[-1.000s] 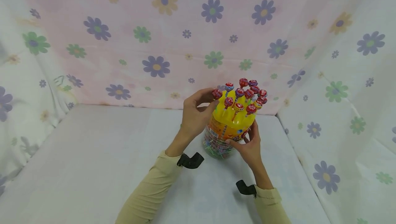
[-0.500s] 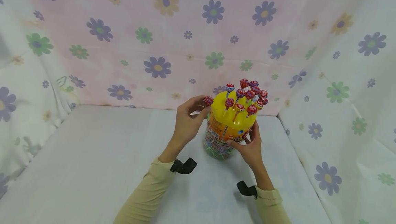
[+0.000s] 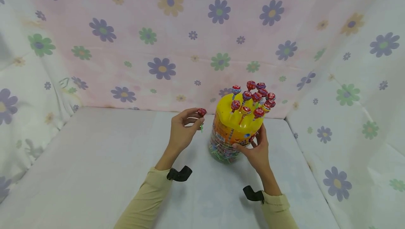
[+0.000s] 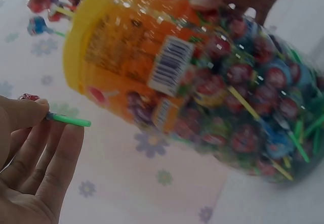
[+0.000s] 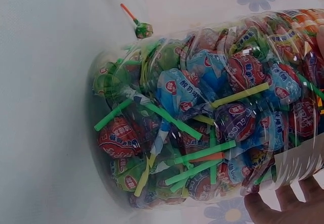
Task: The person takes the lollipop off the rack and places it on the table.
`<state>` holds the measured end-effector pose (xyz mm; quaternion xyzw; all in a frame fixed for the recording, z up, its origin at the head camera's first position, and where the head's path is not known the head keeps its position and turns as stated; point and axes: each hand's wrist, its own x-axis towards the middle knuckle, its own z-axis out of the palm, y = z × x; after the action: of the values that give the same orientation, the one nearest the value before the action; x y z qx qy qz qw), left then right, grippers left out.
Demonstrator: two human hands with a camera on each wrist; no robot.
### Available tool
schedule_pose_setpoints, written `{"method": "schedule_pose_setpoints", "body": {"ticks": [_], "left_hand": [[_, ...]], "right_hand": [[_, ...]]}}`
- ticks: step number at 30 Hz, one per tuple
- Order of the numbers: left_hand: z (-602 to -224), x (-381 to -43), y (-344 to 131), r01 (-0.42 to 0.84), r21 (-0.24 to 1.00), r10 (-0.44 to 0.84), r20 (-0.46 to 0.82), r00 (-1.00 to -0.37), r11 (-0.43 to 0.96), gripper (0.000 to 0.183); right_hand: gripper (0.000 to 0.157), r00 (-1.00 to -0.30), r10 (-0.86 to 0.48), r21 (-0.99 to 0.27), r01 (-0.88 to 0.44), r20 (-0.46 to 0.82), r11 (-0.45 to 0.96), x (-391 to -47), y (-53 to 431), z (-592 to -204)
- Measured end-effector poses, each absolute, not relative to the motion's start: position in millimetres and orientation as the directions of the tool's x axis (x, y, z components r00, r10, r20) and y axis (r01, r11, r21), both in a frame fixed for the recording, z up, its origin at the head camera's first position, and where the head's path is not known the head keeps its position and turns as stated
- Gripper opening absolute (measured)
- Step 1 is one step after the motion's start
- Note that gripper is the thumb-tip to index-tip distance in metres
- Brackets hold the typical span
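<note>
My left hand pinches a lollipop with a red wrapper between thumb and fingers, to the left of a big clear plastic jar. Its green stick points out past the fingertips in the left wrist view. The jar has an orange label, and many wrapped lollipops fill it. Several lollipops stand upright in its yellow lid. My right hand grips the jar's right side, thumb on the front, the other fingers partly hidden behind it.
A green-wrapped lollipop with an orange stick lies behind the jar in the right wrist view. The white tabletop ends at a flowered cloth hanging at the back and sides.
My left hand has drawn away from the lid to the left and down, taking the red lollipop with it. The right hand and the jar have stayed put.
</note>
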<state>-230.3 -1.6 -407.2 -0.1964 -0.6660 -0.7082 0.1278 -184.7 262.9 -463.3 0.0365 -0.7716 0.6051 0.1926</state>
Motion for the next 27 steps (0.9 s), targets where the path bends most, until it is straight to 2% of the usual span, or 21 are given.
{"method": "schedule_pose_setpoints", "body": {"ticks": [11,18,27], "left_hand": [[-460,-245,-20,0.288,0.957,0.054,0.289,-0.956,-0.016,0.031],[-498,-264,-34,0.108,0.994,-0.022,0.109,-0.994,0.034,0.032],[-522,-277,-48,0.043,0.987,-0.065,0.054,-0.996,0.154,0.032]], "right_hand": [[0.100,-0.927,0.176,-0.922,-0.279,0.331,0.268,-184,262,-463],[0.100,-0.924,0.183,-0.921,-0.281,0.336,0.271,-185,264,-464],[0.098,-0.926,0.168,-0.921,-0.291,0.340,0.260,-186,266,-466]]}}
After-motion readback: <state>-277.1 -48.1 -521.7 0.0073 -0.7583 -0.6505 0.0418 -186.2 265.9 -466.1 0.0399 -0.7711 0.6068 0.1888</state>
